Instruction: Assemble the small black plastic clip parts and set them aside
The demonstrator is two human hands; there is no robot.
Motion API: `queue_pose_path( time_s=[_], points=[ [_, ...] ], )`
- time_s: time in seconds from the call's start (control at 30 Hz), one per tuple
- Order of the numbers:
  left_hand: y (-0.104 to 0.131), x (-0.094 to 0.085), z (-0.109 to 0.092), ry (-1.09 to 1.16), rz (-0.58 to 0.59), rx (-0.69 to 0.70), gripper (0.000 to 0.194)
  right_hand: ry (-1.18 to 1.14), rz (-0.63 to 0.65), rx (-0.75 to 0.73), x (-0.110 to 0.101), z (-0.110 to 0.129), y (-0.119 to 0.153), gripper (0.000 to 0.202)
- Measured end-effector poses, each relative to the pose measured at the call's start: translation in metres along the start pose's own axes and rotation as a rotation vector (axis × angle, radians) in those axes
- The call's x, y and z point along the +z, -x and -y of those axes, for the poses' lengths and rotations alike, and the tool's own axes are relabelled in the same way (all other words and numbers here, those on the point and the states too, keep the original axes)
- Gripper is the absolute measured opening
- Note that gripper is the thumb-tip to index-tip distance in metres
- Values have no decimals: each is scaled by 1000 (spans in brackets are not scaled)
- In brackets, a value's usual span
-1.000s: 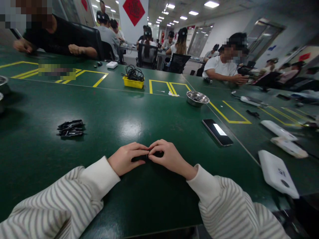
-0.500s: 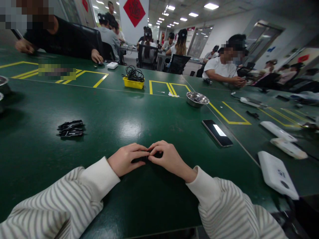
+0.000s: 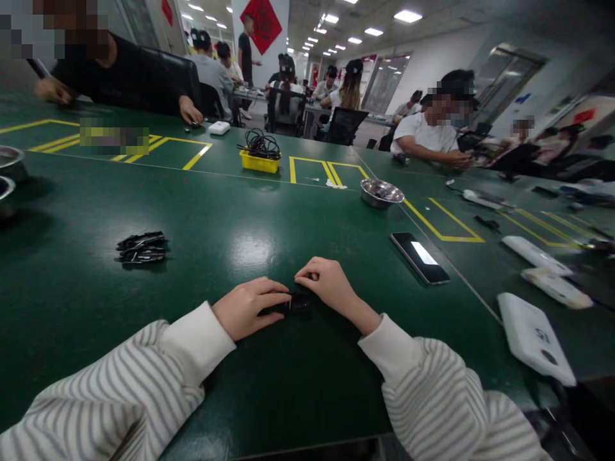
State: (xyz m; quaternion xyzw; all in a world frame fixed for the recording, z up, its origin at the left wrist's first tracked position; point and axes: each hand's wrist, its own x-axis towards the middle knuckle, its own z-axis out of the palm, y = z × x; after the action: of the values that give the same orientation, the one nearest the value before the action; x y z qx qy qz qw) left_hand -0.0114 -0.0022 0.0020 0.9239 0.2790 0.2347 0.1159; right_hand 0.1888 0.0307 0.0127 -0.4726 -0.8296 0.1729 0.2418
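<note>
While two metal bowls point(image 3: 12, 171) are cut by the left edge of the view, a co-worker in a black shirt point(image 3: 139, 83) is seen behind them, at the far side of the green table point(image 3: 307, 397). Nearer, a small pile of black packets point(image 3: 142, 248) is placed on the table, well apart from the hands. By the co-worker's hand point(image 3: 191, 112), a small dark object is touched, and just beside it a white box point(image 3: 220, 128) is seen.

By the left hand point(image 3: 251, 308), a short black object point(image 3: 298, 302) is held low at the table, in front of the person; its left part is covered by the bent fingers and the thumb, and its right end is left visible. Farther back, a tangled black cable point(image 3: 260, 142) is kept in a yellow tray point(image 3: 260, 164).

The right hand point(image 3: 329, 282) is held just above and beside the right end of the black object, apart from the left hand. Its thumb and fingertips are brought together, but whether something small is pinched there cannot be told.

More to the right, some dark things are contained in another metal bowl point(image 3: 380, 203). Nearer, a phone point(image 3: 420, 258) with a partly lit screen is laid flat. At the right side, two narrow white devices point(image 3: 537, 255) and one bigger white case point(image 3: 535, 336) are placed.
</note>
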Motion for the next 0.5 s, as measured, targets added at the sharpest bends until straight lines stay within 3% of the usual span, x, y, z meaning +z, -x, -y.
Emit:
queue_pose_path(
  time_s=[0.2,0.4,0.5],
  points=[
    [-2,0,0,4,-15,5,24,-26,175,113,-18,0,3,6],
    [-1,-1,3,-39,-52,6,24,-254,44,91,-26,6,16,13],
    [0,-1,5,-54,-68,2,24,-287,72,1,-20,16,19,11]
  ],
)
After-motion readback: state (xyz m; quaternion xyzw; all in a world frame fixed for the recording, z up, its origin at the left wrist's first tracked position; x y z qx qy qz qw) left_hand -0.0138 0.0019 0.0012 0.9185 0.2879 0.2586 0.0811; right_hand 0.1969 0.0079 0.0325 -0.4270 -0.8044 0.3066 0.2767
